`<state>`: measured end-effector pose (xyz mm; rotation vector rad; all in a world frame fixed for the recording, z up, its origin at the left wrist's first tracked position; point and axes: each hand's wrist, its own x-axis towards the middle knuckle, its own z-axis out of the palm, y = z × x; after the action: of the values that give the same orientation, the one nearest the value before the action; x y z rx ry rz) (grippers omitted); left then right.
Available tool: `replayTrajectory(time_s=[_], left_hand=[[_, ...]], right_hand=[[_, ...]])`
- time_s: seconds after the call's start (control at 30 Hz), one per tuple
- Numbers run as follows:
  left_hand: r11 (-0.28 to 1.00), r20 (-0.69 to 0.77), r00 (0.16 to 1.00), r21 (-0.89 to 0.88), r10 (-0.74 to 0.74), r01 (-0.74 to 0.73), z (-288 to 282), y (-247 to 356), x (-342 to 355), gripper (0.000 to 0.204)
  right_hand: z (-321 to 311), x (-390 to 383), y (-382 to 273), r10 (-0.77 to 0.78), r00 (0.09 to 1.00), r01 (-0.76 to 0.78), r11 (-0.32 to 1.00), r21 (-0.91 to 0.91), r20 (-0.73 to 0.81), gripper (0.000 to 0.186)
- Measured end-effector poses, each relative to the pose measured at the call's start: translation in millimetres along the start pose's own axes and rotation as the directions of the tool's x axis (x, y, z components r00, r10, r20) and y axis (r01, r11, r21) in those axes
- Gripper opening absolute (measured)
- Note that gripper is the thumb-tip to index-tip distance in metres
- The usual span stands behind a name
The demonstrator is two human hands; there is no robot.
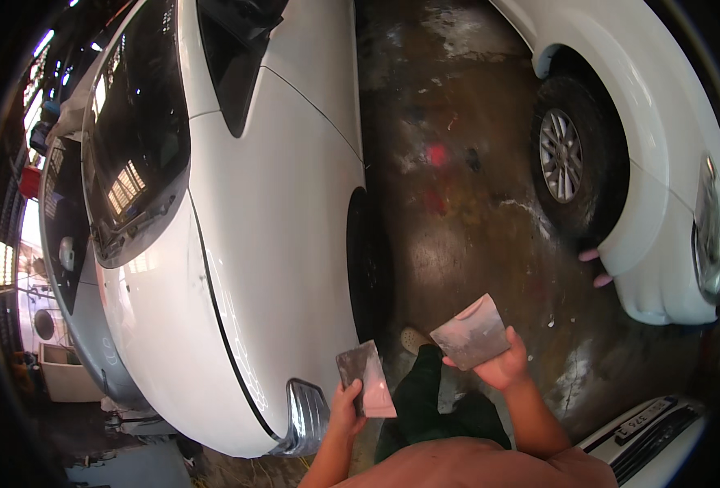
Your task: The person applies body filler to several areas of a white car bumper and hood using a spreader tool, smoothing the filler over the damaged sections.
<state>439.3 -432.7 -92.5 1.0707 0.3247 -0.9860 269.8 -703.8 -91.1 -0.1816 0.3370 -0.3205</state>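
A worn, folded piece of what looks like sandpaper (378, 389), part dark grey and part pink, is gripped in my left hand (347, 411). It is held near the headlight (306, 411) of the white car (295, 244) on the left, apart from the bodywork. My right hand (506, 364) holds a second, squarer sandpaper piece (470, 335), pinkish with grey smears and a curled far edge. Fingers of that hand wrap under and around its right side. Both pieces are in front of my body, separate from each other.
Another white car (652, 195) stands to the right, its front wheel (575, 154) turned outward. A white bumper with a plate (644, 439) is at the lower right. Between the cars runs a stained, shiny floor (457, 211). A grey car (91, 325) sits beyond the left one.
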Motion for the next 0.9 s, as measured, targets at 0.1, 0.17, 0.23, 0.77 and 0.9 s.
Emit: replayTrajectory(time_s=[0.1, 0.17, 0.23, 0.77, 0.9], left_hand=[[0.999, 0.052, 0.998, -0.020, -0.040, 0.041, 23.3, 32.7, 74.1, 0.043], [0.994, 0.069, 0.993, 0.043, -0.100, 0.097, 45.6, 46.3, 124.5, 0.043], [0.968, 0.107, 0.970, 0.145, -0.219, 0.203, 57.5, 55.5, 179.5, 0.044], [0.801, 0.061, 0.929, 0.529, -0.364, 0.280, 140.0, -9.6, 523.0, 0.041], [0.659, -0.009, 0.704, 0.344, -0.710, 0.669, 131.9, -12.6, 553.7, 0.037]], right_hand=[[22.5, 62.3, -31.7, -0.066, 0.998, 0.066, 0.998, -0.009, -0.016, 0.088], [31.7, 102.8, -61.9, -0.134, 0.991, 0.133, 0.988, -0.078, -0.010, 0.085], [40.5, 143.7, -93.6, -0.192, 0.981, 0.192, 0.972, -0.136, 0.008, 0.078], [-6.8, 575.2, -139.8, -0.151, 0.973, 0.219, 0.389, -0.895, 0.173, 0.055], [-5.4, 626.0, -114.0, -0.175, 0.953, 0.293, 0.340, -0.894, 0.246, 0.056]])
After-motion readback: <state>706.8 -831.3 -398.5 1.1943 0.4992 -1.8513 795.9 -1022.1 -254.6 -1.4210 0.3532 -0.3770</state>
